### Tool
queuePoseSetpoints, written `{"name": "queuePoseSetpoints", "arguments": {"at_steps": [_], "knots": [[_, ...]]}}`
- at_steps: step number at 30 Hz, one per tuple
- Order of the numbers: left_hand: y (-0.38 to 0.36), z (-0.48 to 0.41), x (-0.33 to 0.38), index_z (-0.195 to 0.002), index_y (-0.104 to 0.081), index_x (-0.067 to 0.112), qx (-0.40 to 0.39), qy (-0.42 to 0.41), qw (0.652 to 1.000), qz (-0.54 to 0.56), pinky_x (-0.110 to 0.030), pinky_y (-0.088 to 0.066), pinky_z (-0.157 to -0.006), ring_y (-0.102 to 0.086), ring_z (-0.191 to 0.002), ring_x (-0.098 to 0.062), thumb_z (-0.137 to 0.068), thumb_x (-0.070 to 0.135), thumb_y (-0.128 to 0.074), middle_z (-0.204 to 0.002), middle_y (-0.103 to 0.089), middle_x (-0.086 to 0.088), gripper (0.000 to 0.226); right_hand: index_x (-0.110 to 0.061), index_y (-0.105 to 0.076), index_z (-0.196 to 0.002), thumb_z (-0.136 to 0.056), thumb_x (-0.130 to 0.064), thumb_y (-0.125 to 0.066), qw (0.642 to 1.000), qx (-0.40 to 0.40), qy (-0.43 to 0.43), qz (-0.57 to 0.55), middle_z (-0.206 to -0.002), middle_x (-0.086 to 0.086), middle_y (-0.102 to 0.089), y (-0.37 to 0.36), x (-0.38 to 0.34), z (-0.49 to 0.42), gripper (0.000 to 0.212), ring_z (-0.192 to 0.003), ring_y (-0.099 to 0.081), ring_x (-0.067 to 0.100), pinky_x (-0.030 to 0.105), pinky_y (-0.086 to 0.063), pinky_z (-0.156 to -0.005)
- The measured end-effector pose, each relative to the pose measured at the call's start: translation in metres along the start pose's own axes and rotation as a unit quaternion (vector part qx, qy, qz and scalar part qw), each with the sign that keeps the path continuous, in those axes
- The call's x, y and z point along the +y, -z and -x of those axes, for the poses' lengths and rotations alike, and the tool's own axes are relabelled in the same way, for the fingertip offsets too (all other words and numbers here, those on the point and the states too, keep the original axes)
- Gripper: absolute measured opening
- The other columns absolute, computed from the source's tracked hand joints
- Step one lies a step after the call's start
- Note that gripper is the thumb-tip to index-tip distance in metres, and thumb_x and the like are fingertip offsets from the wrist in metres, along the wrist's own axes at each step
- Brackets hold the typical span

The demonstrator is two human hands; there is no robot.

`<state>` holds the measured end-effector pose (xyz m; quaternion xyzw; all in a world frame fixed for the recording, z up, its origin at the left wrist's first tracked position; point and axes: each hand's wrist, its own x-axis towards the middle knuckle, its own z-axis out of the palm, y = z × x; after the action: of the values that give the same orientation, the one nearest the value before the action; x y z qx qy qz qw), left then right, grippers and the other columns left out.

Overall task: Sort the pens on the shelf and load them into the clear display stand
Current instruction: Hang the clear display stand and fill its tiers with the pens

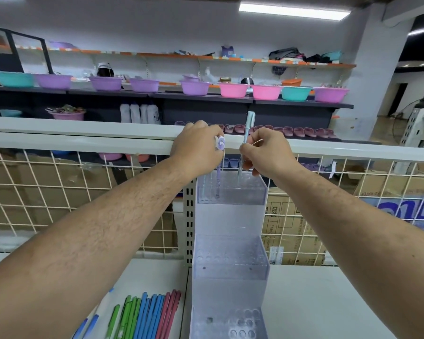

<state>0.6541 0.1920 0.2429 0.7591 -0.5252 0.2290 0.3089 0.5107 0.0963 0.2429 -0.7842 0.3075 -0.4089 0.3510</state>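
Facing a white shelf (316,302) backed by a wire grid (59,187) and a white rail (83,140). Beyond the rail: shop racks with a row of purple, pink and teal basins (233,90), white bottles (140,113) below them, and pink slippers (304,132). A ceiling light (294,11) is on.

Clear stand (230,216) is upright mid-shelf against the grid, with three stepped tiers, each drilled with holes. Loose pens (147,314) lie side by side on the shelf left of the stand's base, grouped green, blue, pink.

My left hand (196,150) has its fingers curled closed round a purple pen (218,182) with a round cap charm. The pen is vertical, its lower end down in a hole of the top tier (242,192), left side.

My right hand (267,152) pinches a pale blue pen (249,123) narrowly between thumb and fingertips. The pen is near vertical, clip end up, its tip at the top tier's holes near the middle. I cannot tell whether the tip is seated.
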Motion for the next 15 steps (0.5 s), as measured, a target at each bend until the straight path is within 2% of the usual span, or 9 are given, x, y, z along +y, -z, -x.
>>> {"name": "queuePoseSetpoints", "arguments": {"at_steps": [3, 6, 8, 12, 15], "knots": [[0.006, 0.003, 0.001, -0.13, -0.056, 0.03, -0.002, 0.002, 1.0, -0.001, -0.037, -0.045, -0.083, -0.046, -0.112, -0.022, -0.087, 0.032, -0.065, -0.122, -0.055, -0.001, 0.043, -0.014, -0.062, -0.09, -0.093, -0.013, -0.065, 1.0, 0.003, 0.002, 0.002, -0.073, 0.003, -0.07, -0.002, -0.002, -0.001, 0.004, -0.052, -0.069, 0.009, 0.022, -0.054, -0.045], [0.016, 0.016, -0.001, -0.113, -0.05, 0.026, 0.022, 0.008, 1.0, 0.005, -0.034, -0.04, -0.072, -0.046, -0.098, -0.02, -0.086, 0.028, -0.064, -0.109, -0.052, 0.0, 0.03, -0.012, -0.062, -0.093, -0.094, -0.013, -0.065, 1.0, 0.005, -0.001, 0.0, -0.077, 0.005, -0.07, -0.003, -0.002, -0.003, 0.003, -0.054, -0.07, 0.008, 0.02, -0.052, -0.045], [0.022, 0.028, -0.005, -0.107, -0.046, 0.025, 0.025, 0.008, 1.0, -0.011, -0.036, -0.044, -0.066, -0.049, -0.091, -0.022, -0.085, 0.024, -0.061, -0.102, -0.054, 0.0, 0.027, -0.011, -0.063, -0.094, -0.094, -0.012, -0.065, 1.0, 0.005, -0.003, -0.006, -0.078, 0.005, -0.071, -0.004, -0.003, -0.005, 0.003, -0.055, -0.071, 0.008, 0.019, -0.051, -0.045], [0.035, 0.044, -0.01, -0.125, -0.039, 0.023, 0.01, 0.017, 1.0, -0.01, -0.038, -0.05, -0.065, -0.054, -0.087, -0.023, -0.084, 0.024, -0.061, -0.104, -0.055, 0.002, 0.046, -0.01, -0.063, -0.095, -0.095, -0.013, -0.065, 1.0, 0.005, -0.001, -0.003, -0.079, 0.005, -0.071, -0.011, -0.005, -0.008, 0.003, -0.055, -0.071, 0.007, 0.02, -0.054, -0.046], [0.042, 0.048, -0.013, -0.112, -0.044, 0.023, -0.016, 0.027, 1.0, -0.005, -0.034, -0.044, -0.062, -0.056, -0.086, -0.02, -0.085, 0.026, -0.061, -0.1, -0.055, 0.005, 0.032, -0.011, -0.063, -0.093, -0.094, -0.013, -0.065, 1.0, 0.011, 0.003, 0.014, -0.078, 0.005, -0.071, -0.016, -0.006, -0.011, 0.003, -0.055, -0.071, 0.007, 0.017, -0.05, -0.044]]}}
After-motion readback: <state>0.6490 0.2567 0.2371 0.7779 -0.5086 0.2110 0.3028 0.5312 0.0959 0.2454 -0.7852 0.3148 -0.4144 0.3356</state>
